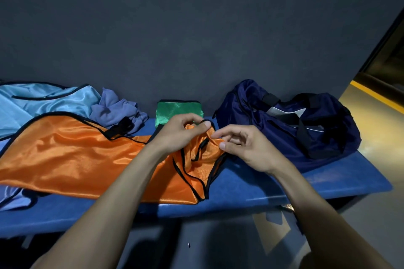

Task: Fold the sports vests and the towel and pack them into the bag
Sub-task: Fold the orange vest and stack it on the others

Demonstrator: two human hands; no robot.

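An orange vest (72, 155) with black trim lies spread over the blue bench (251, 188). My left hand (181, 133) pinches its black-edged strap and lifts it off the bench. My right hand (244, 146) is beside it, fingers curled and pinching the same orange fabric at the shoulder. A light blue vest (43, 102) lies at the far left, partly under the orange one. A crumpled purple-blue towel (118, 109) sits behind the orange vest. A folded green vest (177, 111) rests against the wall. The navy bag (290, 122) stands open at the right.
A dark grey wall (175, 39) runs directly behind the bench. The bench's right end (384, 183) lies just past the bag, with floor and a yellow line (376, 94) beyond. Another pale blue cloth (11, 199) hangs at the bench's left front edge.
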